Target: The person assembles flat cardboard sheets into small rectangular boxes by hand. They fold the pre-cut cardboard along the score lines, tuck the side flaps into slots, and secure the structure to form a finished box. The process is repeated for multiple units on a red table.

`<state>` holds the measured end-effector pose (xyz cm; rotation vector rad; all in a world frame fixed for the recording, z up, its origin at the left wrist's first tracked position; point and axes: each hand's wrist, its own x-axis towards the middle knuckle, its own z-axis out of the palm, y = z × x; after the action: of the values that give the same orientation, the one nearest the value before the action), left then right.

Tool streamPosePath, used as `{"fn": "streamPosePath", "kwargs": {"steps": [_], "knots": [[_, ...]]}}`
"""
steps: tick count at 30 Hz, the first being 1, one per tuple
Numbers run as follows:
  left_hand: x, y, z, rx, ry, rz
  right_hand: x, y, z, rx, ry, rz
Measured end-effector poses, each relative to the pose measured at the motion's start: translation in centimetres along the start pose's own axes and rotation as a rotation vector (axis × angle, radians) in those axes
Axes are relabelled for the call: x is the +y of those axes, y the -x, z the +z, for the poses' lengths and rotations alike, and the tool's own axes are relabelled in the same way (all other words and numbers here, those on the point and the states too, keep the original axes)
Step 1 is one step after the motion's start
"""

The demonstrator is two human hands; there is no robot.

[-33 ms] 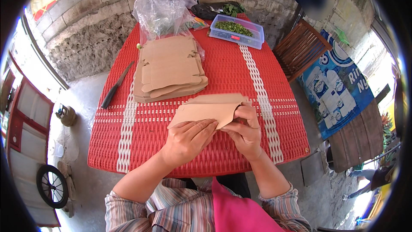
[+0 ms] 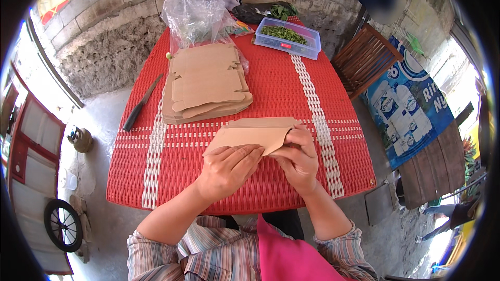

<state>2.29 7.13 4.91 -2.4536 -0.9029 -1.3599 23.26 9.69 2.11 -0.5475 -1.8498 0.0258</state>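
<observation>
A brown cardboard box blank [image 2: 250, 136], partly folded, is held over the near part of the table between my two hands. My left hand [image 2: 229, 169] is closed on its near left edge, fingers lying together across the front panel. At the right corner my right hand [image 2: 298, 156] pinches the cardboard, thumb below and fingers curled around a bent side flap. The inner side of that corner is partly hidden by my fingers. Just beyond, a stack of flat cardboard box blanks [image 2: 208, 80] lies on the red woven table [image 2: 271, 93].
A black-handled knife [image 2: 141, 105] lies left of the stack. At the far side are a clear plastic bag [image 2: 192, 15], a black bag [image 2: 250, 12] and a clear plastic tub [image 2: 311, 48] of chopped greens. A wooden chair [image 2: 364, 60] stands at the right.
The far panel of the held cardboard has dropped slightly toward me, and more of its fold line shows. My right hand has shifted very little; the left stays in place.
</observation>
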Motion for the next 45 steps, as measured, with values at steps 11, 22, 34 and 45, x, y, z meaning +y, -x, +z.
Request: {"fn": "streamPosePath", "kwargs": {"steps": [11,22,34,45], "knots": [[-1.0,-0.7,-0.2,0.753,0.762,-0.920,-1.2,-1.1,0.8,0.221,-0.716,0.613],[-0.1,3.3,-0.7,0.114,0.975,-1.253,1.5,-0.7,-4.4,-0.423,-0.078,0.961],[1.6,7.2,-1.2,-0.324,0.409,-1.226,-7.7,4.8,0.0,-0.809,0.475,0.218],[5.9,7.4,-2.3,-0.577,-0.355,-0.622,-6.7,6.0,-2.7,-0.771,0.403,0.275]]}}
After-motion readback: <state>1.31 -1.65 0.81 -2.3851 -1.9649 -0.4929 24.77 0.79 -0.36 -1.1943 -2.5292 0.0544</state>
